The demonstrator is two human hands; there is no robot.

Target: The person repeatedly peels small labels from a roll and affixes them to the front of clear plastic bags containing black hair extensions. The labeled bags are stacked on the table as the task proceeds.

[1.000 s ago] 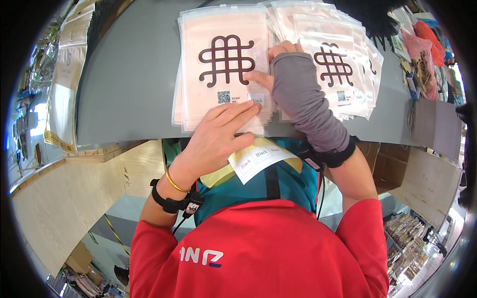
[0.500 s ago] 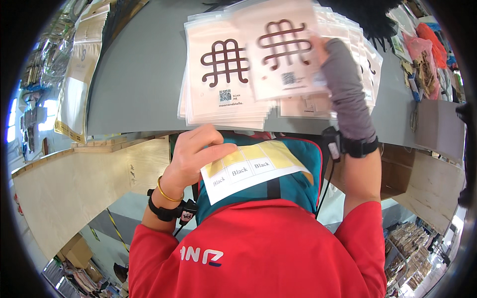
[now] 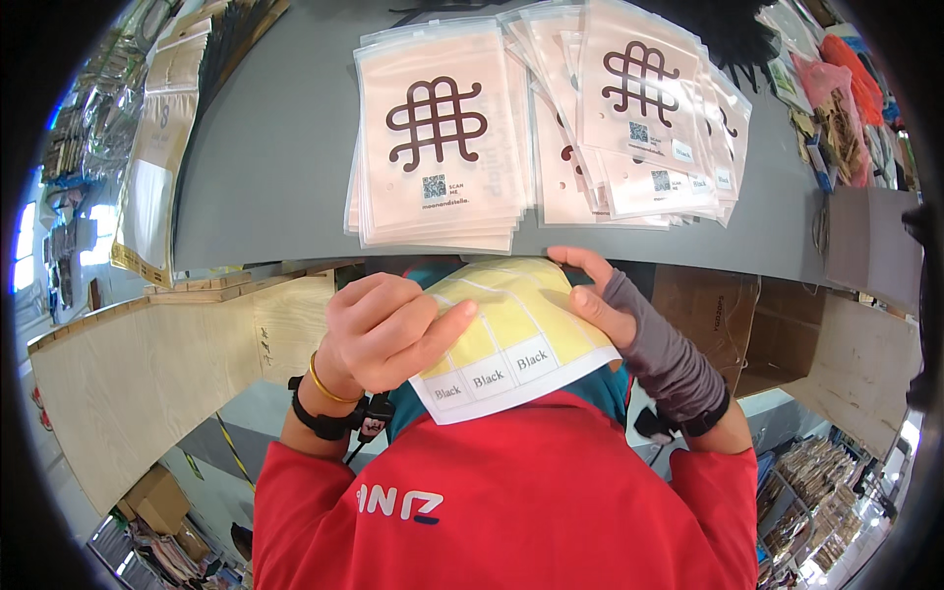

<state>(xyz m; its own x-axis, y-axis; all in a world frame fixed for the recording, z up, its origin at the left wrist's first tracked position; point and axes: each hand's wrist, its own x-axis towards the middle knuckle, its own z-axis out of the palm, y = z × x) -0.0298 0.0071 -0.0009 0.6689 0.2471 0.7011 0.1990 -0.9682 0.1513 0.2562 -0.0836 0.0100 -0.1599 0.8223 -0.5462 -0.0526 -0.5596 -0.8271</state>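
A yellow-and-white sheet of labels (image 3: 511,329) hangs in front of my chest, with a few white printed labels along its lower edge. My left hand (image 3: 388,329) grips its left side, thumb on top and fingers curled. At the sheet's right edge is my right hand (image 3: 600,295), in a grey sleeve, thumb and index finger spread apart. The thumb overlaps the sheet; I cannot tell whether it presses on it. On the table lies a neat stack of pale pink zip bags (image 3: 442,202) with a dark looped design. Right of it spreads a looser pile of the same bags (image 3: 639,147), some bearing small white labels.
The grey table (image 3: 270,147) curves across ahead of me. Clear-and-gold packaging (image 3: 147,187) hangs over its left side. Black stringy material (image 3: 733,39) lies at the back right. Below the table on the right stands an open cardboard box (image 3: 777,334).
My right hand has put its bag onto the right-hand pile and come down to the label sheet. The sheet is raised and tilted, showing more of its yellow part.
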